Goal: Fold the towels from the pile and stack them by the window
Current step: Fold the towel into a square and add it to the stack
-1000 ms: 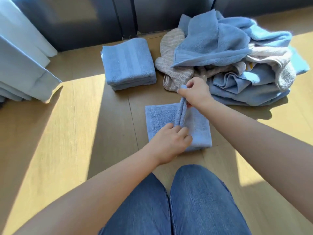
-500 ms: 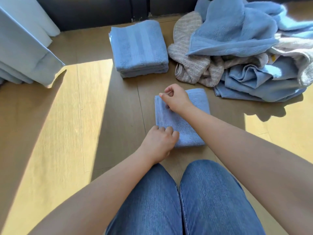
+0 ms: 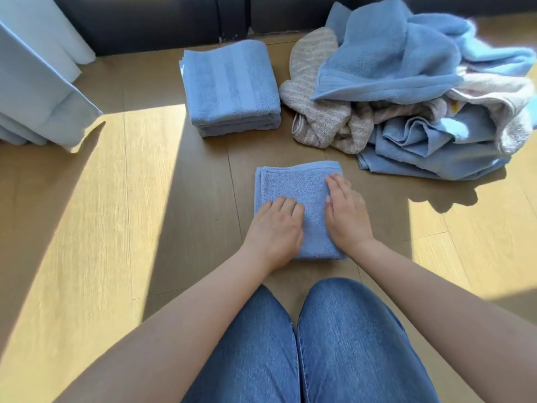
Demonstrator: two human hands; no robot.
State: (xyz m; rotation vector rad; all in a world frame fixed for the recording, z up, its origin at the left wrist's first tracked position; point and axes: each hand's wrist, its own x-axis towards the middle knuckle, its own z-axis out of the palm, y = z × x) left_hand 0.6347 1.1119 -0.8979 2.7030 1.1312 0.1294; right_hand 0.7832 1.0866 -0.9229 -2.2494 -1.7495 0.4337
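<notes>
A small blue towel (image 3: pixel 293 184), folded into a rectangle, lies on the wooden floor in front of my knees. My left hand (image 3: pixel 276 228) lies flat on its near left part. My right hand (image 3: pixel 345 213) presses flat on its right side, fingers straight. A stack of folded blue towels (image 3: pixel 229 85) sits farther back by the dark window base. To the right lies the unfolded pile (image 3: pixel 406 91) of blue, beige and white towels.
A pale curtain (image 3: pixel 37 91) hangs down to the floor at the left. The dark window frame (image 3: pixel 174 21) runs along the back. My knees in blue jeans (image 3: pixel 305 353) fill the bottom. Bright sun patches cross the floor (image 3: pixel 116 228).
My right hand carried the towel's right edge over to the left and let go. Both hands now lie flat on the folded towel instead of pinching it.
</notes>
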